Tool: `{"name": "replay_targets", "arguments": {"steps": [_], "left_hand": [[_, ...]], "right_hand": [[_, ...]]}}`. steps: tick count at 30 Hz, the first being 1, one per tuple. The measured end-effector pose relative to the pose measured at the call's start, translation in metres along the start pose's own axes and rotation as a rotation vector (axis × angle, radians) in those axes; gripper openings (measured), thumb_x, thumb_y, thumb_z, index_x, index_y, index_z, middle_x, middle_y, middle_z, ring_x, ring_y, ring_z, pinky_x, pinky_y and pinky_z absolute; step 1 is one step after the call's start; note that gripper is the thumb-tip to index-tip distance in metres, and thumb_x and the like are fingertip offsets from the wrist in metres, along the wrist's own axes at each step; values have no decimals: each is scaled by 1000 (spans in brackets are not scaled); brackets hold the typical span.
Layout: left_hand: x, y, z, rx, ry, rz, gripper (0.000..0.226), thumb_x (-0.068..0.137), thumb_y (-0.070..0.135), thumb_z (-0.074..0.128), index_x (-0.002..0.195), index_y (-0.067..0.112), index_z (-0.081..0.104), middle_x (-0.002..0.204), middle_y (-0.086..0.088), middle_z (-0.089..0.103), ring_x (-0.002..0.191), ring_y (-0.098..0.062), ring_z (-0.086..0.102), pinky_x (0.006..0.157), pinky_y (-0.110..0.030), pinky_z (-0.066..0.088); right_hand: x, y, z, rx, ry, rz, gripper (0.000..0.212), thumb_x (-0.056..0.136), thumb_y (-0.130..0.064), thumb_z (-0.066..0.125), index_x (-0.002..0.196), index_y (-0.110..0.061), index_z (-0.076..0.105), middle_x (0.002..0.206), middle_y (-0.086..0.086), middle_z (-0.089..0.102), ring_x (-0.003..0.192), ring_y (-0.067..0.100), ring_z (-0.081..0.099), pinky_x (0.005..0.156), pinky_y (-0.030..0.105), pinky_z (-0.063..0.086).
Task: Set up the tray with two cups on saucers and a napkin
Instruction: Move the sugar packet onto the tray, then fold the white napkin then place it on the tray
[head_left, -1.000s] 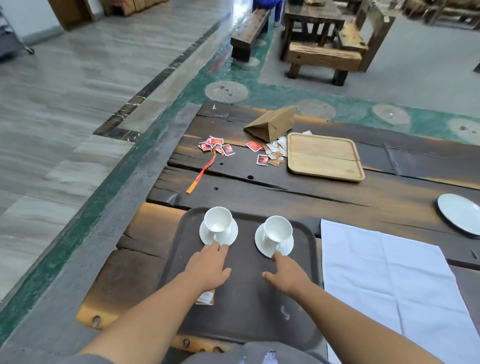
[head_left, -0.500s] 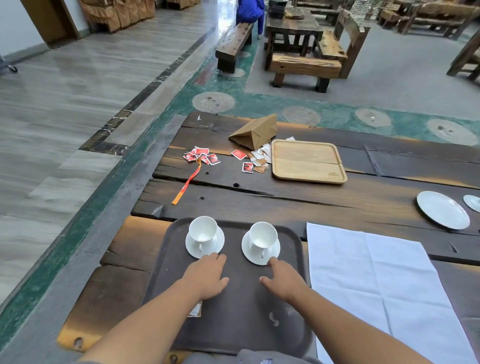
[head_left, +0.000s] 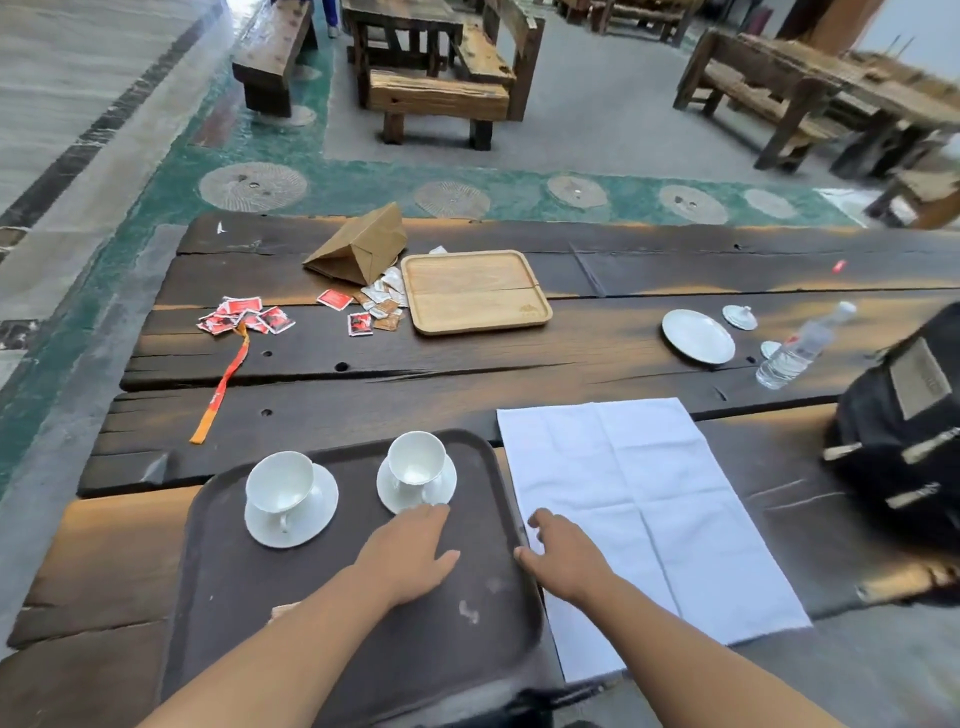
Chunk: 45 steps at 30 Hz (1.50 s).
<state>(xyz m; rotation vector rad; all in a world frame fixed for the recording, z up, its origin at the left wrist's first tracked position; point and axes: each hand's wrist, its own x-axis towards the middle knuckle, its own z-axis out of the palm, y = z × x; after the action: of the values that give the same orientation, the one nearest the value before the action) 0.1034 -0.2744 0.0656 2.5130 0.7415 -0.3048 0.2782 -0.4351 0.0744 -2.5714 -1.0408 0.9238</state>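
Note:
A dark brown tray (head_left: 260, 613) lies at the table's near edge. On it stand two white cups, each on a white saucer: the left cup (head_left: 279, 488) and the right cup (head_left: 417, 460). My left hand (head_left: 410, 553) lies flat on the tray just below the right saucer (head_left: 441, 491), fingers straight, holding nothing. My right hand (head_left: 563, 558) reaches over the tray's right rim onto the left edge of a white napkin (head_left: 649, 499), which lies spread flat on the table beside the tray; its fingers are loosely bent and grip nothing that I can see.
A wooden tray (head_left: 475, 291), a brown paper bag (head_left: 363, 247) and scattered sachets (head_left: 244, 319) lie farther back. An orange strap (head_left: 221, 389) lies at the left. A white plate (head_left: 697, 336), a water bottle (head_left: 797, 351) and a black bag (head_left: 904, 431) occupy the right side.
The view has swung right. My right hand moved off the tray to the napkin's left edge. My left hand shifted from below the left cup to below the right cup.

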Motion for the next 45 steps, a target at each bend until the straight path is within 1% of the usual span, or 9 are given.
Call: {"name": "replay_targets", "arguments": {"steps": [2, 7, 14, 21, 27, 32, 36, 42, 45], "left_hand": [[8, 16, 5, 2, -9, 17, 55, 95, 48, 50, 139, 18, 43, 138, 0, 51, 125, -21, 50, 99, -40, 48], [25, 60, 22, 13, -8, 17, 61, 95, 48, 51, 147, 18, 38, 143, 0, 48, 131, -20, 46, 106, -39, 43], [53, 139, 62, -73, 53, -177, 47, 94, 45, 51, 132, 17, 50, 131, -1, 56, 122, -22, 52, 98, -38, 47], [67, 195, 100, -64, 34, -269, 58, 98, 47, 48, 146, 17, 39, 144, 0, 48, 132, -19, 46, 104, -36, 45], [55, 209, 122, -63, -1, -302, 62, 98, 47, 48, 151, 19, 34, 151, 4, 39, 135, -17, 42, 105, -32, 44], [44, 212, 139, -54, -3, -278, 62, 98, 45, 48, 152, 21, 31, 154, 5, 30, 139, -15, 36, 108, -28, 40], [36, 212, 152, -29, -2, -248, 66, 98, 48, 48, 155, 23, 25, 163, 2, 13, 150, -16, 19, 115, -27, 33], [19, 200, 176, 64, -19, -168, 78, 97, 54, 47, 160, 23, 14, 168, -1, -9, 155, -19, -6, 125, -29, 9], [13, 195, 184, 94, -3, -136, 84, 92, 55, 55, 160, 24, 17, 165, 0, -16, 156, -24, -5, 124, -29, 9]], "right_hand": [[-5, 21, -4, -6, 6, 19, 51, 93, -42, 56, 135, -15, 48, 129, 5, 57, 117, 22, 57, 92, 33, 47], [-3, 76, -21, -3, -7, 22, 52, 97, -42, 55, 141, -16, 44, 135, 5, 54, 121, 21, 54, 97, 33, 46], [19, 168, -55, -3, -45, -47, 51, 97, -42, 56, 139, -17, 44, 135, 4, 54, 121, 21, 56, 95, 32, 46], [28, 254, -88, -58, -88, -120, 52, 96, -42, 57, 140, -19, 44, 134, 4, 53, 120, 21, 57, 95, 34, 48], [20, 309, -95, -150, -113, -191, 51, 97, -43, 56, 141, -20, 44, 132, 0, 49, 118, 18, 53, 94, 29, 46], [8, 332, -93, -190, -120, -254, 54, 95, -41, 56, 143, -21, 43, 145, -2, 38, 129, 17, 43, 100, 24, 42], [0, 353, -95, -235, -81, -278, 63, 92, -44, 58, 147, -23, 38, 156, -1, 27, 143, 18, 32, 112, 28, 36], [-12, 388, -91, -390, -79, -311, 90, 91, -60, 53, 161, -23, 10, 169, -2, -6, 157, 18, -2, 126, 27, 6], [-14, 396, -89, -414, -101, -324, 98, 90, -59, 57, 161, -24, -1, 164, -5, -23, 156, 20, -12, 126, 29, 0]]}}
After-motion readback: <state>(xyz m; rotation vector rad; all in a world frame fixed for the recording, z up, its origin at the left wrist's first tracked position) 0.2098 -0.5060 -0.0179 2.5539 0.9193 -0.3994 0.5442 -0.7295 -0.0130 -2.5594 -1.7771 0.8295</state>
